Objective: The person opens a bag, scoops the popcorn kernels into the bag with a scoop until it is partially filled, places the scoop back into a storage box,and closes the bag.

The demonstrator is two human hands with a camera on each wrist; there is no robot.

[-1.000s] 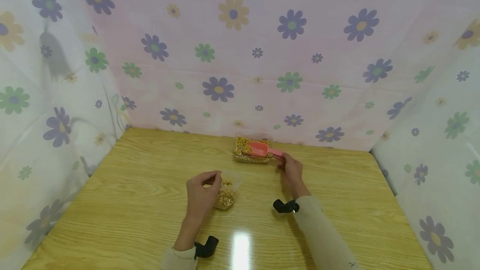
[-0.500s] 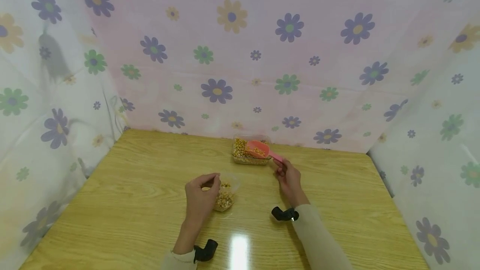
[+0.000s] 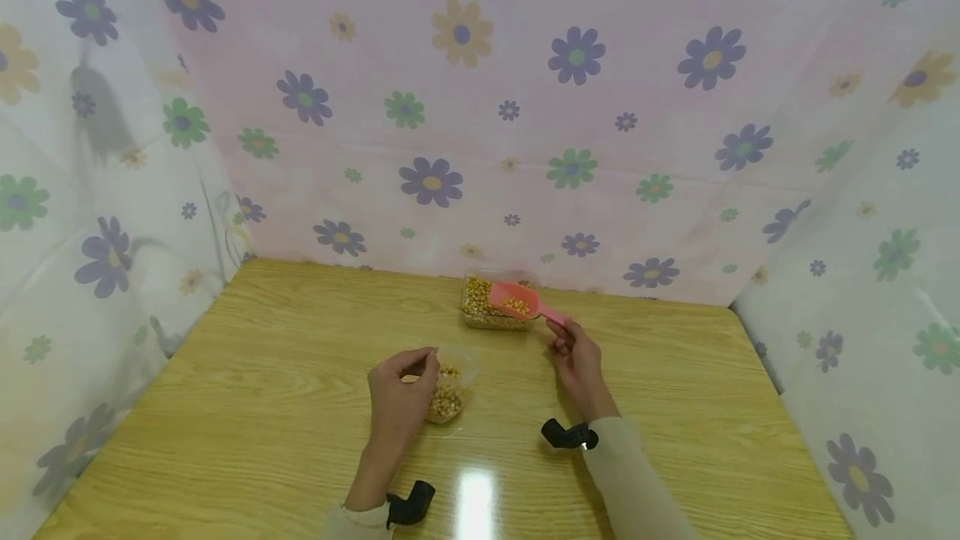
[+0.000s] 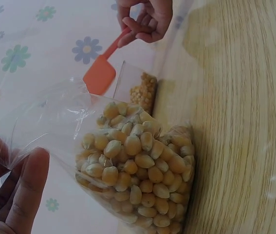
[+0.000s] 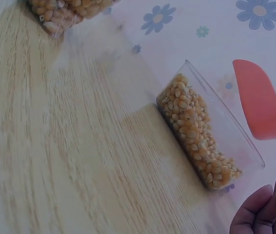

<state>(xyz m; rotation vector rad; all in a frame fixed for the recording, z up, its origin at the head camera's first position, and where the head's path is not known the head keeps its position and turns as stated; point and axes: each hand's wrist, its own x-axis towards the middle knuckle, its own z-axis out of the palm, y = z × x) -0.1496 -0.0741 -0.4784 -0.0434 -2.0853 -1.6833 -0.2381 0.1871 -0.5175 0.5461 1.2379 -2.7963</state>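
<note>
My left hand [image 3: 401, 394] pinches the top edge of a clear plastic bag [image 4: 55, 117] between thumb and fingers. Corn kernels [image 4: 142, 170] fill the bag's lower part, which stands on the table. With my right hand [image 3: 579, 361] I grip the handle of a pink scoop [image 3: 516, 300]. Some kernels lie in the scoop's bowl, seen in the head view. Beneath it stands a clear rectangular container [image 5: 225, 117], partly filled with corn kernels [image 5: 191, 129]. In the right wrist view the scoop is raised above the container's rim.
The wood-grain table [image 3: 300, 440] runs back to a flowered cloth [image 3: 517, 123], which also hangs at both sides. The container stands near the table's back edge. Black camera mounts [image 3: 411, 503] sit on both wrists.
The scoop has risen out of the container's kernels and tilted level, now carrying some kernels. My left hand keeps its pinch on the bag. The head view has shifted slightly.
</note>
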